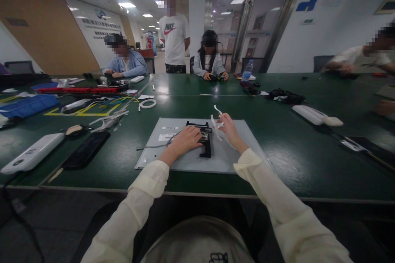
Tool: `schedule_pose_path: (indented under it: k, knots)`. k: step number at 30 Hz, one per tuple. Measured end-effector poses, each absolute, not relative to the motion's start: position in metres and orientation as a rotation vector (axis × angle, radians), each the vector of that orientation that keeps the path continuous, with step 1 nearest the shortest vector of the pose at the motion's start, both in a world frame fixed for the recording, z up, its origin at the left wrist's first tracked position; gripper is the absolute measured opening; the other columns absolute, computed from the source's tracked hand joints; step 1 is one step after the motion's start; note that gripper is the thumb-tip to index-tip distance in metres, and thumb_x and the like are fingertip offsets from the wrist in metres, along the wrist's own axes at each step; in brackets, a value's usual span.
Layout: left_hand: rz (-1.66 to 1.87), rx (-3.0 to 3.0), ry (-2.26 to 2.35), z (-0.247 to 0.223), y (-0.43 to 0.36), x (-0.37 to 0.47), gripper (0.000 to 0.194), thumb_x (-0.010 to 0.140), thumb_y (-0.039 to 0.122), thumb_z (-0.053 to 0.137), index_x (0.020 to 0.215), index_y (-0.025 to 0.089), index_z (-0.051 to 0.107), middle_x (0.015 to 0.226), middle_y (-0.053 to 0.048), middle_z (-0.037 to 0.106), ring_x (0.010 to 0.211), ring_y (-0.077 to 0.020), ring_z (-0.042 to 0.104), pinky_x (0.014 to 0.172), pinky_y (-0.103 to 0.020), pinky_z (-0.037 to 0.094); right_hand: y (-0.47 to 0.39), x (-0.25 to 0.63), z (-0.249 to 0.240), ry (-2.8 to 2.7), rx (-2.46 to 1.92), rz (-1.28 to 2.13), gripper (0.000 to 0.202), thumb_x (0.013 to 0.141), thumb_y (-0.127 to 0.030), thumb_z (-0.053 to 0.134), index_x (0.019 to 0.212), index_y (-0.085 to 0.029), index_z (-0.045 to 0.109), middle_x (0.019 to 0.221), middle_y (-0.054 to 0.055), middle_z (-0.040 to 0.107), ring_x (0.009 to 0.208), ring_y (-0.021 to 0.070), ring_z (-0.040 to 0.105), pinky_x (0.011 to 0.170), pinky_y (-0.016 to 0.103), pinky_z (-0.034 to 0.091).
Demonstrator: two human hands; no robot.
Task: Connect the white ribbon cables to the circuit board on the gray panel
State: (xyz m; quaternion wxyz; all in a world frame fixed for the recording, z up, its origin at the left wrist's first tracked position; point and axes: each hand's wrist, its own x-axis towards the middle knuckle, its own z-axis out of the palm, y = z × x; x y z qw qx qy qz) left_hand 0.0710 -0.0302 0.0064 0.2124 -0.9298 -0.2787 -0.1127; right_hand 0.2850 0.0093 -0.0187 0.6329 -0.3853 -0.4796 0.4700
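A flat grey panel with paper labels lies on the table in front of me. On it sits a black plastic frame with a green circuit board inside. My left hand is over the frame's left side, fingers bent onto it and gripping it; the thumb is hidden. Grey wires run leftward from beneath that hand. To the right of the frame, my right hand is closed in a pinch on thin white strips, raised above the panel. Their exact kind cannot be made out.
On the green table, a white device, a black phone and a coiled white cable lie to the left. Another white device is at right. Several people sit or stand around the table; a bottle stands across it.
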Motion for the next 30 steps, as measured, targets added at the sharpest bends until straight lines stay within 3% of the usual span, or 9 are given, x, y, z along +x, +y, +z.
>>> schedule_pose_path:
  k: [24, 30]
  knots:
    - [-0.457, -2.782, -0.892, -0.001, -0.027, 0.084, 0.037, 0.081, 0.044, 0.055, 0.104, 0.015, 0.052, 0.101, -0.007, 0.052, 0.094, -0.0200, 0.048, 0.079, -0.032, 0.039, 0.002, 0.281, -0.011, -1.119, -0.863, 1.049, 0.031, 0.069, -0.051, 0.061, 0.077, -0.024, 0.050, 0.086, -0.002, 0.047, 0.079, 0.0126, 0.054, 0.065, 0.024, 0.051]
    - [-0.621, -2.822, -1.027, 0.002, -0.030, 0.084, 0.033, 0.087, 0.043, 0.045, 0.103, 0.017, 0.055, 0.103, -0.007, 0.053, 0.095, -0.0186, 0.049, 0.084, -0.034, 0.040, 0.001, 0.279, -0.010, -1.133, -0.864, 1.058, 0.031, 0.069, -0.051, 0.061, 0.079, -0.024, 0.050, 0.090, -0.001, 0.047, 0.083, 0.0136, 0.055, 0.066, 0.025, 0.051]
